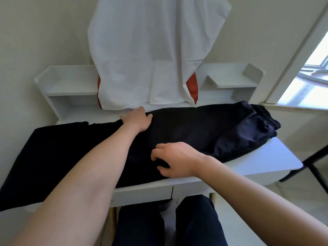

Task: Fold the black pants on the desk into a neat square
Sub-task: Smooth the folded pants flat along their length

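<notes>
Left hand (137,120) is pressing flat, fingers apart, at 12 o'clock on black pants (186,132); right hand (174,158) is pinching cloth at 6 — smooth outward before folding

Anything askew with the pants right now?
Yes. The black pants lie lengthwise, but the waistband end is bunched at the desk's right side, and the leg end overhangs the left front edge.

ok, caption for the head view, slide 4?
Left hand flat, right hand pinching black pants spread across white desk.
</notes>
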Available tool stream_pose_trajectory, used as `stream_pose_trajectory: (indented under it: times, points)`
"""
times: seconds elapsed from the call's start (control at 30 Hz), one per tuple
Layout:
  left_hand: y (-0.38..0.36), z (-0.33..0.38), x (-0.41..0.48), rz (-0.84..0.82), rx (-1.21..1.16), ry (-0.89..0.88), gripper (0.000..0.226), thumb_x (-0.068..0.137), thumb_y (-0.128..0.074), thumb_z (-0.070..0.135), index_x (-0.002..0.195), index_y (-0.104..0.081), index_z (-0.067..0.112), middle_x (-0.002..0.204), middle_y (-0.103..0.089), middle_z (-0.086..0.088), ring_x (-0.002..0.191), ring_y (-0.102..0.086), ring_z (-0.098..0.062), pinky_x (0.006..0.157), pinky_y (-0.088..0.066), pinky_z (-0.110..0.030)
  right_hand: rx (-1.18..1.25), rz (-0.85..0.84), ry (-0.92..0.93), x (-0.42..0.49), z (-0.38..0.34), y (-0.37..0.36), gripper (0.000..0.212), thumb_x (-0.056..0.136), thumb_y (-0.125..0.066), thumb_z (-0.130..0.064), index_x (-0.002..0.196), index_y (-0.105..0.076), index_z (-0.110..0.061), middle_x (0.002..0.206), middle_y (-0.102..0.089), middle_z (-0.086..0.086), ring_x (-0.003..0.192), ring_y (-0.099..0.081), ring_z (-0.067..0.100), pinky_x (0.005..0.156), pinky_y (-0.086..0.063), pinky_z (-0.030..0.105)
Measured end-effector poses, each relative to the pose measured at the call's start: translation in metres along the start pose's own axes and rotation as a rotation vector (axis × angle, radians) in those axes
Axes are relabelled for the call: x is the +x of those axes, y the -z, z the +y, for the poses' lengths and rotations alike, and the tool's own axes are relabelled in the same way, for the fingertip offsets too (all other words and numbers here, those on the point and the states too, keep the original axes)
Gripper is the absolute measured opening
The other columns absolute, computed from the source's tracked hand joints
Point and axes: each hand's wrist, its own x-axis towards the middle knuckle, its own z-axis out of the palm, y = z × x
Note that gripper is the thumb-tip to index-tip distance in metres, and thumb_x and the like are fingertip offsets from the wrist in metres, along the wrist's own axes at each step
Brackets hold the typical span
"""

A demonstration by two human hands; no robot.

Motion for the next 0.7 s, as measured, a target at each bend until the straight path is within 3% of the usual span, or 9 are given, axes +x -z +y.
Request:
stream_pose_trajectory:
  times: [0.27,0.43,0.5,0.63,0.7]
  points:
    - [0.003,0.050,0.011,-0.053,-0.157,-0.011,0.046,0.095,-0.036,0.050,0.126,-0.049,0.018,0.123,-0.059,-0.004,0.117,-0.053,-0.030,0.096,-0.034,-0.045,-0.106,-0.038,-0.097,-0.039,0.029,0.008,0.046,0.083,-0.056,-0.022,0.129,-0.051,-0.023,0.115,-0.054,-0.001,0.101,-0.054,0.022,0.075,-0.051,0.041]
    - [0.005,0.057,0.027,-0.104,-0.324,0.042,0.029,0.081,-0.046,0.046,0.080,-0.055,0.018,0.100,-0.066,-0.010,0.095,-0.059,-0.032,0.096,-0.044,-0.050,-0.159,-0.047,-0.101,-0.051,0.041,0.009,0.052,0.082,-0.056,-0.010,0.131,-0.047,-0.023,0.117,-0.052,-0.001,0.101,-0.053,0.022,0.076,-0.052,0.040]
    - [0.007,0.062,0.031,-0.125,-0.425,0.087,0.032,0.076,-0.049,0.045,0.089,-0.059,0.017,0.103,-0.065,-0.009,0.097,-0.059,-0.033,0.097,-0.046,-0.048,-0.177,-0.033,-0.100,-0.054,0.044,0.008,0.050,0.084,-0.057,-0.010,0.131,-0.047,-0.023,0.116,-0.051,0.000,0.101,-0.053,0.023,0.077,-0.052,0.040]
    - [0.015,0.074,0.038,-0.165,-0.587,0.165,0.033,0.090,-0.060,0.018,0.119,-0.058,0.004,0.121,-0.060,-0.013,0.112,-0.057,-0.035,0.101,-0.045,-0.039,-0.191,-0.024,-0.081,-0.057,0.046,0.005,0.046,0.089,-0.054,-0.011,0.132,-0.046,-0.024,0.110,-0.055,0.001,0.094,-0.057,0.025,0.069,-0.052,0.040]
    - [0.014,0.077,0.045,-0.186,-0.590,0.164,0.036,0.091,-0.060,0.013,0.124,-0.055,-0.001,0.127,-0.058,-0.017,0.115,-0.056,-0.035,0.103,-0.044,-0.039,-0.184,-0.051,-0.073,-0.057,0.047,0.003,0.050,0.089,-0.051,-0.008,0.135,-0.045,-0.026,0.107,-0.057,0.001,0.090,-0.060,0.027,0.066,-0.052,0.042]
